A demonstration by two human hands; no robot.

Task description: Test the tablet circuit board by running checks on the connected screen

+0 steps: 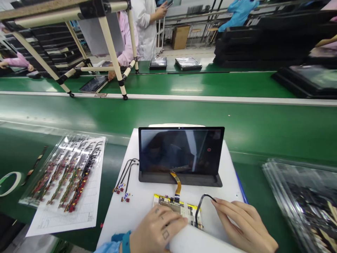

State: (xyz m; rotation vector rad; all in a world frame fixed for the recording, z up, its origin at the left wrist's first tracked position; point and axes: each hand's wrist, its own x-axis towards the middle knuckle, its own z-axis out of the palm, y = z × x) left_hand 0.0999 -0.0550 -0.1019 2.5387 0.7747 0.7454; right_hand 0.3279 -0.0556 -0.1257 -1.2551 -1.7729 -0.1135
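Black cable loops from the right end of the circuit board toward my right hand, whose fingertips meet its tip; whether they pinch it I cannot tell. My left hand lies flat and unclenched on the board, with bare white mat to the right.

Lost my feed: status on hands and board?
Left hand on yellow-taped circuit board. Right hand touching thin black cable. Orange flex ribbon runs to dark screen.
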